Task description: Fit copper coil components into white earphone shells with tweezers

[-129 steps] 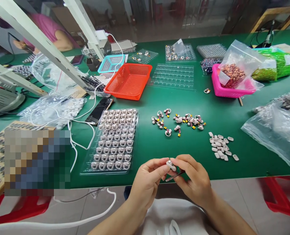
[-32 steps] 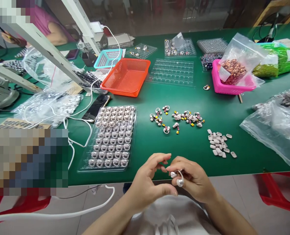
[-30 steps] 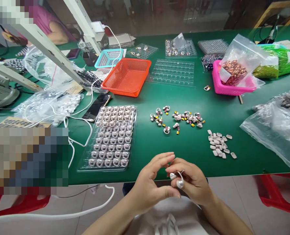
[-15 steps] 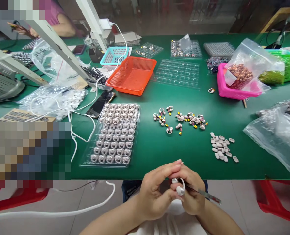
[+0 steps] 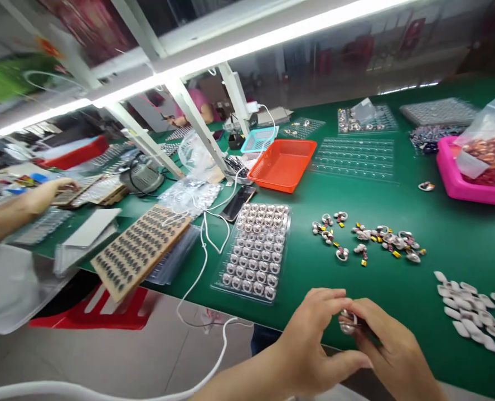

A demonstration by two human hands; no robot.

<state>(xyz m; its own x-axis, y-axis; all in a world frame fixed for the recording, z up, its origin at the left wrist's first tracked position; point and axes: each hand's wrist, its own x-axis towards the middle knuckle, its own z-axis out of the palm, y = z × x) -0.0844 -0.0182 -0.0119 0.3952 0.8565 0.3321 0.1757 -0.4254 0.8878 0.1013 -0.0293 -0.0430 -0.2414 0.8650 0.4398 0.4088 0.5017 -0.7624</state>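
Observation:
Near the table's front edge, my right hand (image 5: 392, 345) is closed around a small white and silvery clip-shaped earbud (image 5: 348, 323). A dark thin edge shows behind its fingers; the rest of that tool is hidden. My left hand (image 5: 314, 340) is beside it, thumb stretched apart and fingertips meeting the right fingers above the earbud. Loose clip pieces with yellow tabs (image 5: 392, 239) lie beyond the hands. Right of them is a pile of small pale oval caps (image 5: 467, 312). A clear tray filled with shiny rounded pieces (image 5: 251, 250) lies to the left.
Farther back are an orange basket (image 5: 291, 161), a transparent tray (image 5: 354, 159) and a pink basket (image 5: 473, 186) with a bag of copper-coloured parts. A white cable (image 5: 205, 262) trails past the phone (image 5: 239, 203). At left, a co-worker's arm (image 5: 30, 203) reaches beyond a wooden board (image 5: 142, 245).
My view has swung left and tilted, bringing in the lamp and the co-worker's arm. My left thumb has come away from the earbud. The tool sticking out of my right hand is now mostly hidden.

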